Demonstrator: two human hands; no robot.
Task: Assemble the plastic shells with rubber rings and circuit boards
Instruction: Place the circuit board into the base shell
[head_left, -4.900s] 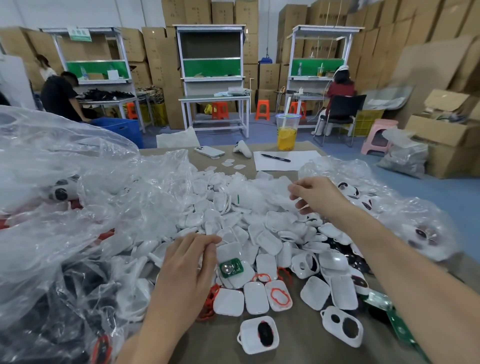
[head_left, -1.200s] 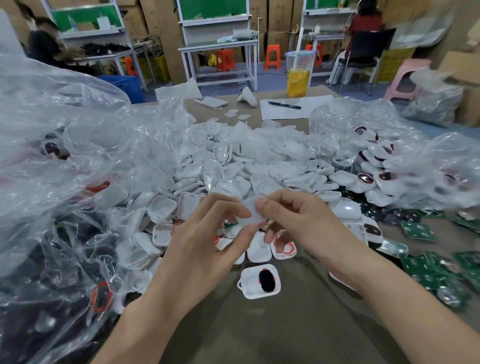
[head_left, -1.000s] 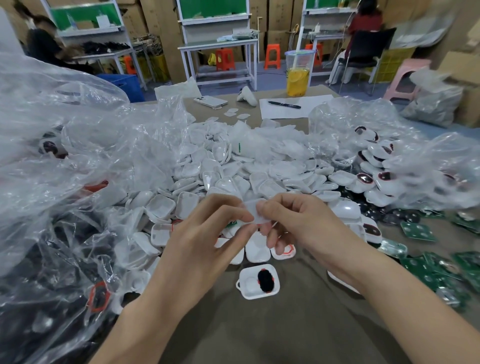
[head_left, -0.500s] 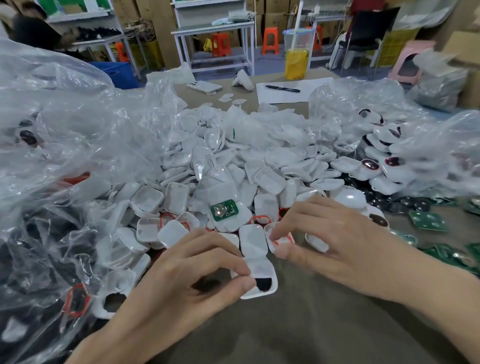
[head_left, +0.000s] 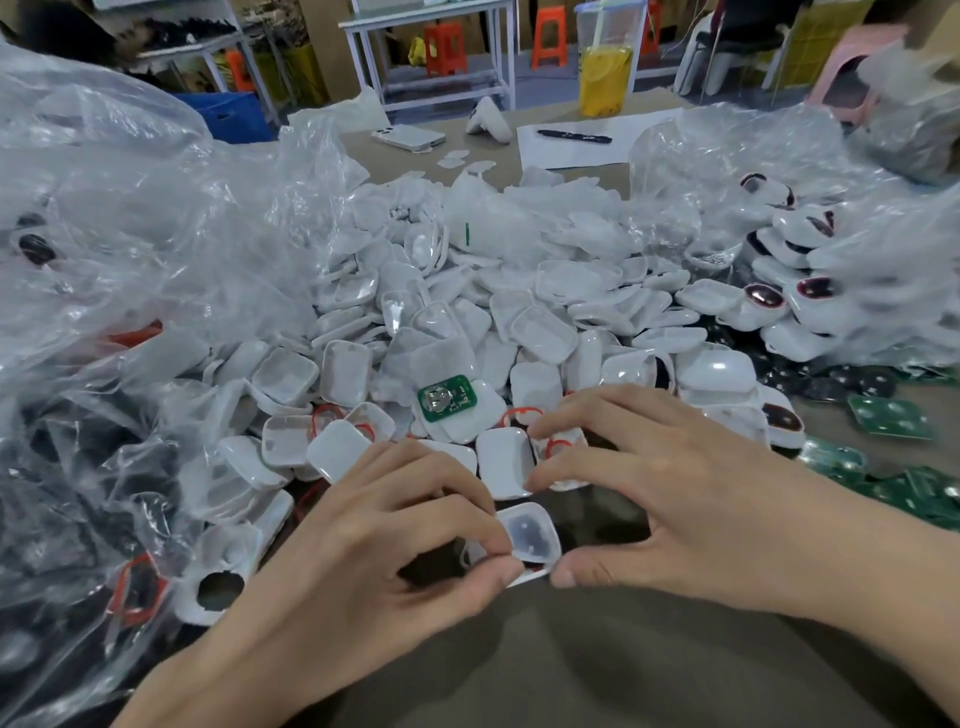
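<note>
Shell: white, glossy, rounded tray on the table, between our thumbs.
Handling: we judge it light, stiff and slippery; best held by the rims.
Left hand: thumb and forefinger pinch its near rim.
Right hand: thumb presses its corner, fingers spread.
Ring: red, soft loop just beyond the right fingertips.

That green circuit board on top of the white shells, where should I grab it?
Probably pinch the green circuit board by its long edges from above: it lies face up on a white shell, edges exposed, round metal holder on its face.
</note>
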